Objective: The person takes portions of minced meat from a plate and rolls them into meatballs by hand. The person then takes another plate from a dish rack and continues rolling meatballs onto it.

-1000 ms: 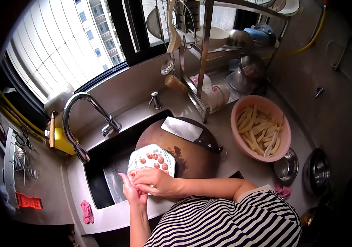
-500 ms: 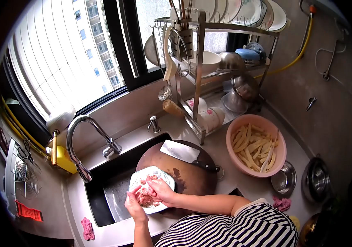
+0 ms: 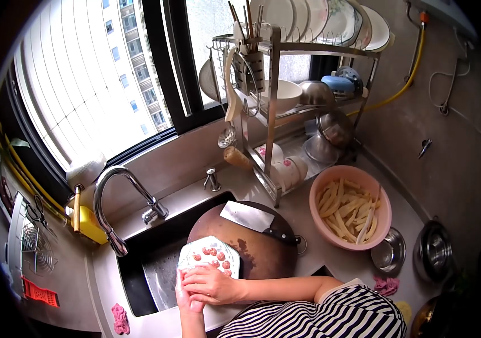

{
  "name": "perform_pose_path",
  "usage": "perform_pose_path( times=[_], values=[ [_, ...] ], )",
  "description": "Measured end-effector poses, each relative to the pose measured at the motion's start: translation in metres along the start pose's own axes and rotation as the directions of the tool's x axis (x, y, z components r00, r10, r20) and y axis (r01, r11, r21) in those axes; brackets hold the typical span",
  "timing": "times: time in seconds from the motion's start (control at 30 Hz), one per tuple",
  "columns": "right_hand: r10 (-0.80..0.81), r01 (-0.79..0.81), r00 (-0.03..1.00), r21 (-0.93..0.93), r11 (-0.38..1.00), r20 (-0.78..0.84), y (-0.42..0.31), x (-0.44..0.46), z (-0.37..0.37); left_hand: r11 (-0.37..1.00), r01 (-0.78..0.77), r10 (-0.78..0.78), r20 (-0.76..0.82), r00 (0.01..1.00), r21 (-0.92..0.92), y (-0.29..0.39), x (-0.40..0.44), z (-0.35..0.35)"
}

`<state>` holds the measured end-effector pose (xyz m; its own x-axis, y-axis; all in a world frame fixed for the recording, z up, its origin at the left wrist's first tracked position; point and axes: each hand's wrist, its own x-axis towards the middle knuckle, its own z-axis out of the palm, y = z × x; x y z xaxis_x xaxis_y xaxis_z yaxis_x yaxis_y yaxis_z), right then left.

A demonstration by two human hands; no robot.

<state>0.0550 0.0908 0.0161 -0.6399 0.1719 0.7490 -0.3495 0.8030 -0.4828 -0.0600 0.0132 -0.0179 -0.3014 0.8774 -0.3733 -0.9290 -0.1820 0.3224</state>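
Both my hands are pressed together over the near edge of a white plate (image 3: 191,251). My right hand (image 3: 211,283) lies closed across the palm of my left hand (image 3: 188,296); whatever is between them is hidden. Several small meatballs (image 3: 221,256) sit on the plate beyond my fingers. The plate rests on the left part of a round brown cutting board (image 3: 271,256) that lies over the sink. A cleaver (image 3: 247,216) with a black handle lies flat on the board's far side.
A pink basin (image 3: 315,217) of pale cut strips stands right of the board, beside metal bowls (image 3: 388,252). The faucet (image 3: 102,203) arches over the dark sink (image 3: 139,287). Behind stands a dish rack (image 3: 274,112). Pink cloths (image 3: 120,319) lie on the counter.
Half a second ago my hands were apart over the plate, at raw meat on its near side. Now they are together at its near edge. The view has tilted up over the last second.
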Motion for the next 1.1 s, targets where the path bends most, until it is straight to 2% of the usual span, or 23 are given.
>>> perform_pose_path(
  times=[0.03, 0.13, 0.17, 0.2, 0.23, 0.27, 0.3, 0.33, 0.37, 0.4, 0.47, 0.5, 0.53, 0.6, 0.63, 0.67, 0.73, 0.77, 0.8, 0.87, 0.97, 1.07, 1.1],
  values=[
    [0.029, -0.026, 0.998, 0.044, 0.999, -0.061, -0.001, 0.001, -0.001, 0.996, -0.081, 0.088, -0.322, 0.943, 0.035, -0.007, -0.006, 0.043],
    [0.435, -0.38, 0.899, 0.402, 0.833, -0.052, 0.007, -0.01, 0.008, 0.977, -0.129, 0.089, 0.227, 0.97, 0.167, 0.004, -0.015, 0.011],
    [0.502, -0.407, 0.865, 0.556, 0.725, -0.02, 0.013, -0.014, 0.013, 0.87, -0.322, 0.317, 0.076, 0.945, 0.372, -0.007, -0.021, 0.037],
    [0.653, -0.53, 0.729, 0.774, 0.347, 0.207, 0.024, -0.023, 0.022, 0.72, -0.453, 0.427, 0.179, 0.886, 0.525, -0.009, -0.016, 0.025],
    [0.744, -0.536, 0.596, 0.839, 0.088, 0.302, 0.02, -0.019, 0.022, 0.565, -0.557, 0.541, 0.237, 0.807, 0.608, -0.023, -0.018, 0.039],
    [0.788, -0.486, 0.454, 0.857, -0.173, 0.417, 0.016, -0.016, 0.021, 0.194, -0.636, 0.504, 0.48, 0.718, 0.747, -0.021, -0.019, 0.039],
    [0.794, -0.472, 0.354, 0.827, -0.305, 0.494, 0.019, -0.019, 0.023, -0.205, -0.683, 0.432, 0.691, 0.579, 0.701, -0.019, -0.02, 0.039],
    [0.781, -0.443, 0.251, 0.785, -0.432, 0.572, 0.021, -0.021, 0.024, -0.339, -0.604, 0.334, 0.692, 0.639, 0.721, -0.018, -0.027, 0.049],
    [0.738, -0.364, 0.289, 0.783, -0.504, 0.61, 0.021, -0.022, 0.024, -0.408, -0.612, 0.327, 0.734, 0.595, 0.677, -0.02, -0.026, 0.055],
    [0.731, -0.34, 0.232, 0.758, -0.557, 0.642, 0.024, -0.022, 0.026, -0.479, -0.609, 0.319, 0.772, 0.55, 0.632, -0.021, -0.026, 0.06],
    [0.689, -0.306, 0.306, 0.753, -0.583, 0.657, 0.027, -0.021, 0.017, -0.365, -0.626, 0.429, 0.721, 0.544, 0.69, -0.019, -0.021, 0.054],
    [0.695, -0.336, 0.273, 0.743, -0.579, 0.665, 0.026, -0.016, 0.01, -0.258, -0.632, 0.487, 0.663, 0.568, 0.731, -0.017, -0.024, 0.054],
    [0.68, -0.376, 0.38, 0.776, -0.506, 0.627, 0.026, -0.02, 0.006, -0.162, -0.617, 0.582, 0.579, 0.57, 0.77, -0.016, -0.018, 0.037],
    [0.696, -0.471, 0.466, 0.819, -0.327, 0.546, 0.011, -0.006, -0.005, 0.389, -0.511, 0.549, 0.253, 0.797, 0.767, -0.011, -0.022, 0.038],
    [0.617, -0.479, 0.613, 0.853, -0.206, 0.493, 0.018, -0.01, -0.005, 0.531, -0.458, 0.482, 0.191, 0.855, 0.712, -0.008, -0.022, 0.033],
    [0.648, -0.495, 0.687, 0.864, 0.089, 0.328, 0.012, -0.005, -0.004, 0.679, -0.421, 0.423, 0.149, 0.894, 0.602, -0.009, -0.018, 0.023],
    [0.543, -0.413, 0.84, 0.661, 0.627, 0.009, -0.006, 0.005, -0.001, 0.896, -0.303, 0.284, 0.104, 0.953, 0.324, -0.012, -0.013, 0.006],
    [0.214, -0.198, 0.976, 0.26, 0.945, -0.034, 0.0, 0.008, -0.009, 0.942, -0.244, 0.249, 0.011, 0.968, 0.231, -0.02, -0.013, 0.015],
    [0.169, -0.169, 0.986, 0.013, 0.986, -0.003, -0.008, 0.011, -0.011, 0.988, -0.137, 0.14, -0.04, 0.989, 0.071, -0.022, -0.006, 0.008],
    [0.077, -0.075, 0.997, -0.065, 0.995, 0.022, -0.008, 0.009, -0.003, 0.995, -0.093, 0.093, 0.001, 0.996, 0.037, -0.019, -0.009, 0.011],
    [-0.064, 0.063, 0.998, -0.052, 0.997, -0.015, -0.008, 0.012, -0.008, 0.999, -0.027, 0.028, 0.061, 0.998, -0.02, -0.013, -0.015, 0.019],
    [0.126, -0.109, 0.988, 0.178, 0.978, -0.089, -0.008, 0.01, -0.009, 0.998, -0.065, 0.06, -0.164, 0.985, -0.026, -0.01, -0.016, 0.03],
    [0.143, -0.107, 0.984, 0.295, 0.949, -0.103, -0.003, 0.01, -0.01, 0.997, 0.047, -0.046, -0.014, 0.999, 0.061, 0.0, -0.021, 0.027]
  ],
)
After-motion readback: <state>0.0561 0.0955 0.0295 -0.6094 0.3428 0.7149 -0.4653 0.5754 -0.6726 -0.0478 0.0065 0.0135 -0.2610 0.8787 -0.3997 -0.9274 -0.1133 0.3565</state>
